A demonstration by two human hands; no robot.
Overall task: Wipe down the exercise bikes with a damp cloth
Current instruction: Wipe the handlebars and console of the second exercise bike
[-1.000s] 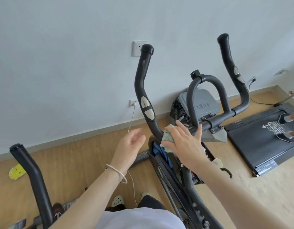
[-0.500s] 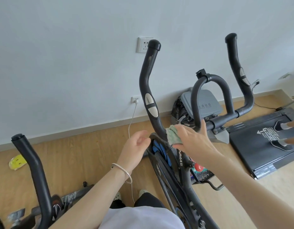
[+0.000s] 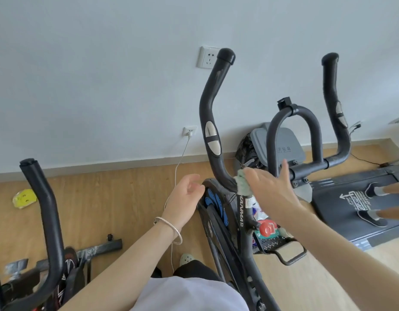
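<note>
A black exercise bike stands in front of me, its left handlebar horn (image 3: 210, 122) rising toward the wall and its stem (image 3: 244, 218) running down. A pale green cloth (image 3: 242, 185) lies on the top of the stem where the horn joins. My right hand (image 3: 272, 189) presses the cloth there with straight fingers, thumb raised beside the inner loop bar (image 3: 272, 135). My left hand (image 3: 182, 198) hovers loosely curled beside the flywheel guard (image 3: 213, 198), holding nothing.
A second bike's handlebar (image 3: 46, 209) stands at the left. A treadmill (image 3: 342, 212) lies at the right with another person's feet (image 3: 373, 216) on it. A white charging cable (image 3: 178, 167) hangs from a wall socket. A small basket (image 3: 274, 243) with packets hangs on the bike.
My right hand has slid the cloth from the crossbar toward the top of the stem, and its fingers have straightened. My left hand has drawn closer to the flywheel guard. The view has shifted down.
</note>
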